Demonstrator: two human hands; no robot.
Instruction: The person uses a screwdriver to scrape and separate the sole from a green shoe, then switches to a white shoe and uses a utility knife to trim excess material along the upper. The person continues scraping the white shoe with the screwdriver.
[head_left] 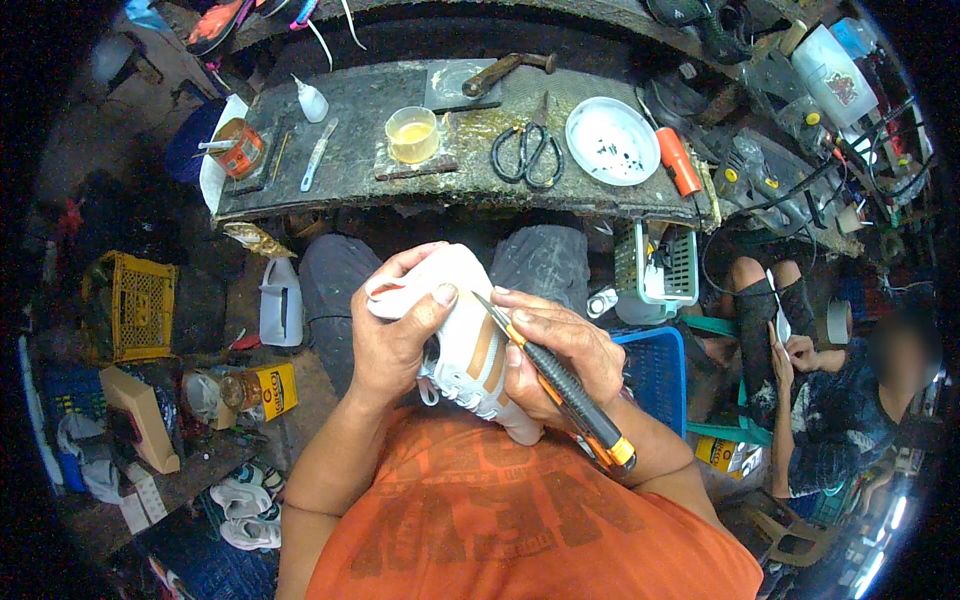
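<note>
A white sneaker with tan stripes and white laces lies across my lap, its heel pointing away from me. My left hand is closed round the heel end, thumb pressed on the side near the collar. In my right hand is an orange-and-black utility knife, held like a pen. Its blade tip meets the sneaker's side close to the heel, while the handle slants back toward my right forearm. Some right fingers also rest against the sneaker. Its far side is hidden.
On the workbench ahead are scissors, a cup of yellowish liquid, a hammer, a white bowl and an orange tin. A blue crate stands at my right. Another person sits beyond it, holding something white.
</note>
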